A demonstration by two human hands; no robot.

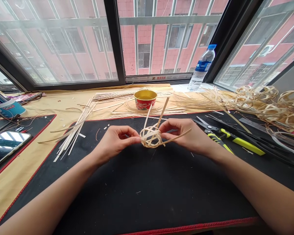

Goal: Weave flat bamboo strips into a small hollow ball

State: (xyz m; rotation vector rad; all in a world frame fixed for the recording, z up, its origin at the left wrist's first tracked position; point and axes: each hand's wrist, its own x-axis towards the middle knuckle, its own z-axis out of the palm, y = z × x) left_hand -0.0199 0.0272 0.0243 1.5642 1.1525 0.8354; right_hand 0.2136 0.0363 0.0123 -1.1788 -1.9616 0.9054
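Observation:
A small open-weave ball of pale bamboo strips (151, 137) is held just above the black mat (142, 195). Several loose strip ends stick out of it, two upward and one to the right. My left hand (115, 140) pinches the ball's left side between thumb and fingers. On the opposite side, my right hand (183, 133) has its thumb and fingers closed on the ball's right edge, by the strip that points right. Behind the ball stands a red and gold bowl (145, 99).
Loose strips (75, 130) lie left of the hands. Yellow-black pliers (242, 142) and scissors (207, 125) rest on the right, near finished woven balls (267, 101). A water bottle (202, 68) stands at the window; a phone (8, 143) is at far left.

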